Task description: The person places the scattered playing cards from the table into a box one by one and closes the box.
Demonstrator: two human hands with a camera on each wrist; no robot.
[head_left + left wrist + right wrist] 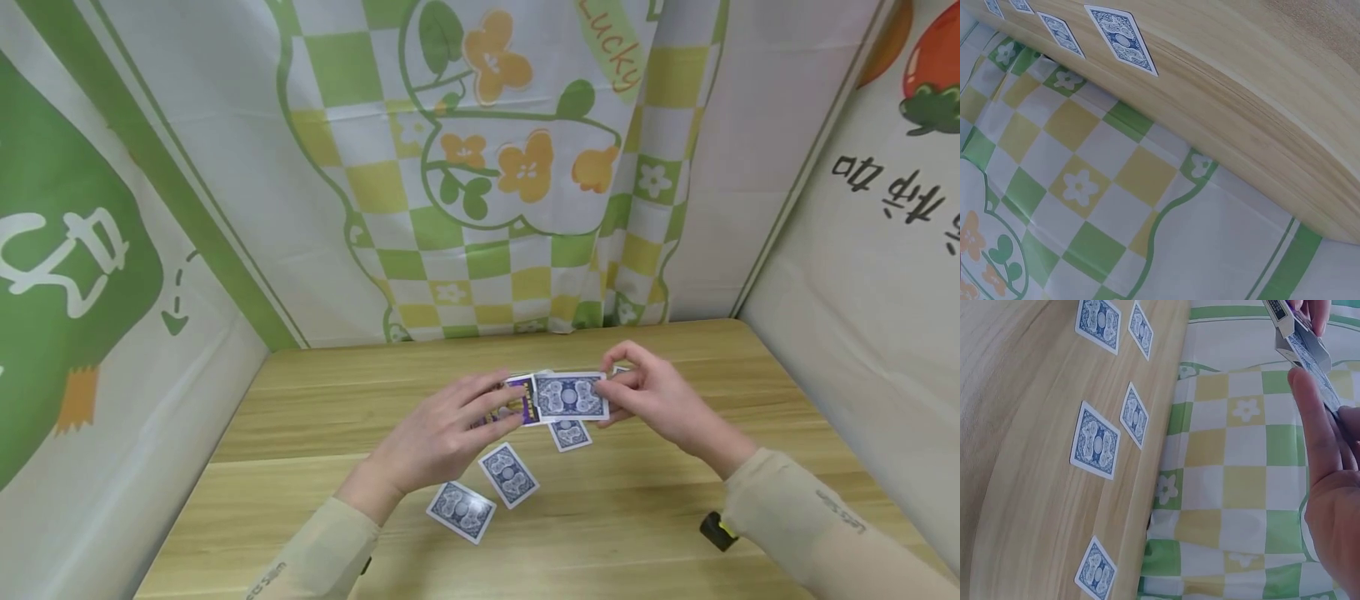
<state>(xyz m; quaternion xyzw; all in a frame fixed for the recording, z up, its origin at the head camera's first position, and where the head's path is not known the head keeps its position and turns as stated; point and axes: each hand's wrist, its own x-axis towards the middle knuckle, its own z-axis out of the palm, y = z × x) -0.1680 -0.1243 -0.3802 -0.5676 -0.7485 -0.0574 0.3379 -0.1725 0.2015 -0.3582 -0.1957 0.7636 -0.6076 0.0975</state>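
Two hands meet on your deck of cards [570, 396]: your right hand [660, 404] pinches it by the short edge, your left hand [442, 433] steadies the card box [517, 404] against it with fingers nearly straight. Cards are thin, slick and bendy, so hold them by the edges. Below your grip, three loose cards [508, 475] lie face down on the desk [637, 517].
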